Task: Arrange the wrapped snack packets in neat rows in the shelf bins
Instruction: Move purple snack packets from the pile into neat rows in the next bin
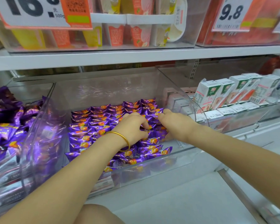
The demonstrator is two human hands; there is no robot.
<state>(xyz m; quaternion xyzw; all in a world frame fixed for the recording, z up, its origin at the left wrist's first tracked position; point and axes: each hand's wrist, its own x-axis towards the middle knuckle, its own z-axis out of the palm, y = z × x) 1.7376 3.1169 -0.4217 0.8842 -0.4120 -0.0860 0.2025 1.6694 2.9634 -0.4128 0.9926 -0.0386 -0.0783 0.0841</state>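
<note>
Purple wrapped snack packets (94, 120) with orange prints lie in rows inside a clear plastic shelf bin (103, 89). Both my hands are down in the bin's right half. My left hand (133, 126), a gold bangle on its wrist, has curled fingers pinching a packet in the middle rows. My right hand (173, 122) lies beside it over the right-hand rows, fingers bent down among the packets; its fingertips are hidden. Packets near the front edge (152, 151) lie less evenly.
A second clear bin (31, 126) on the left holds a loose heap of the same purple packets (5, 123). White juice cartons (225, 92) stand in the bin on the right. Above, a shelf (136, 57) carries bins with price tags.
</note>
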